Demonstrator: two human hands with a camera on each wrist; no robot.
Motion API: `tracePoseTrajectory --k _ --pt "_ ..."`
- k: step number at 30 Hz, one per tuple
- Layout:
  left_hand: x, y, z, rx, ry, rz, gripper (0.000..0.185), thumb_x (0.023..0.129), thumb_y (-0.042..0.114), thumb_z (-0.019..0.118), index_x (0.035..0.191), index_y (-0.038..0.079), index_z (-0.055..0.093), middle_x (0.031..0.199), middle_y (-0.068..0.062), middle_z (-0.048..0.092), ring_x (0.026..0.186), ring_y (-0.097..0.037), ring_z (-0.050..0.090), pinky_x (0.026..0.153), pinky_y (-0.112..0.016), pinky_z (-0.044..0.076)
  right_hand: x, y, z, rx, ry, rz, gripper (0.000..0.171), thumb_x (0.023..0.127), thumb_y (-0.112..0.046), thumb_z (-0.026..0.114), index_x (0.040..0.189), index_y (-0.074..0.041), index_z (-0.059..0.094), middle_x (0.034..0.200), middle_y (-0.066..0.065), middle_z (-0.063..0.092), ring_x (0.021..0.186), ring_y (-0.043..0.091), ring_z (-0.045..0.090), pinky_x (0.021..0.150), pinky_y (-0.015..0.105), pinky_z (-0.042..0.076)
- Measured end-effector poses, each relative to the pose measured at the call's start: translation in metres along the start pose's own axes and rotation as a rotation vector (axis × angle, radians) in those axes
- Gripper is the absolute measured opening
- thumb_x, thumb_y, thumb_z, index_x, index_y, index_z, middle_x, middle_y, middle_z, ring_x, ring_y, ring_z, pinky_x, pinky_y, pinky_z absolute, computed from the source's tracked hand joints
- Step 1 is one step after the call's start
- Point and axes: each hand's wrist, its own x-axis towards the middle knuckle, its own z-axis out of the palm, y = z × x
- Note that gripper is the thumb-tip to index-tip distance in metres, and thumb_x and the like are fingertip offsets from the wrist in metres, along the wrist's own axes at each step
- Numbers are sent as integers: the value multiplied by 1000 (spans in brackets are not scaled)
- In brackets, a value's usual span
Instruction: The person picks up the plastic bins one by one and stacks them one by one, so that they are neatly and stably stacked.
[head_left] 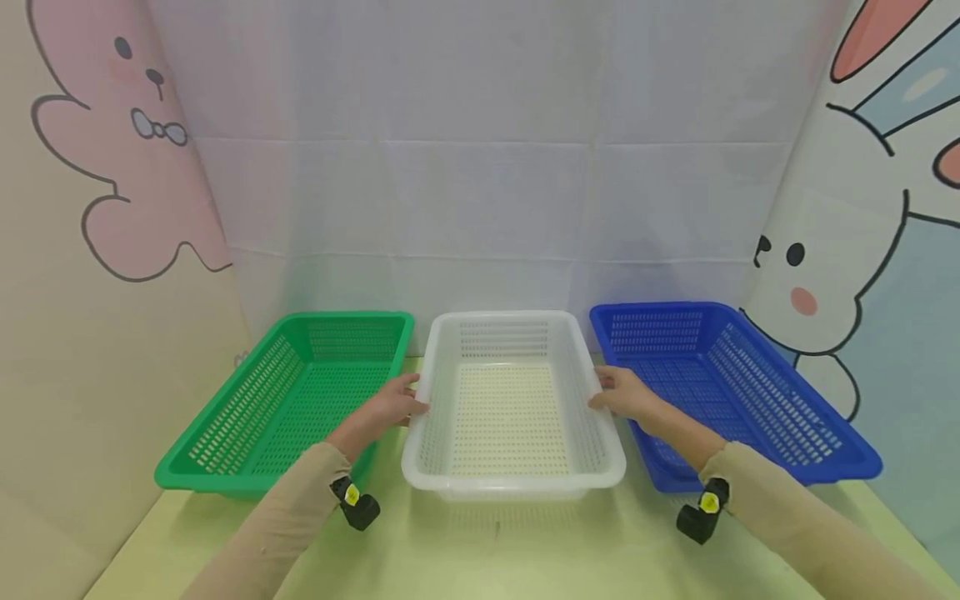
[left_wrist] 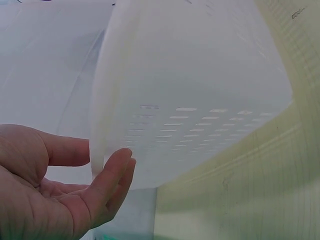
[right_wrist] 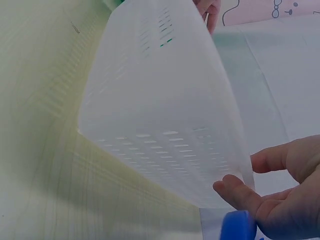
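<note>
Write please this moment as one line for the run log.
left hand: on white basket left rim | right hand: on right rim | green basket, blue basket: beside | table

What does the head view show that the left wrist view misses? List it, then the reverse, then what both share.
Only the head view: the green basket, the blue basket and the right hand. Only the left wrist view: the left hand's palm and fingertips at the basket's outer wall. Both: the white basket on the yellow-green table, and the left hand.
</note>
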Motion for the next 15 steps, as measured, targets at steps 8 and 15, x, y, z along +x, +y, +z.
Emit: tracePoseTrajectory --k 8,15 --pt "-1 4 -10 16 -22 1 64 89 4 53 142 -5 17 129 -30 44 112 -39 51 92 -48 45 -2 -8 -6 63 21 42 68 84 -6 57 140 9 21 132 31 40 116 42 46 93 53 43" --pt "-8 12 -19 12 -39 18 62 91 6 53 142 -2 20 129 -27 46 111 -36 53 91 -47 46 -4 -16 -10 113 48 38 68 85 -7 58 141 7 22 135 30 38 117 41 46 94 51 43"
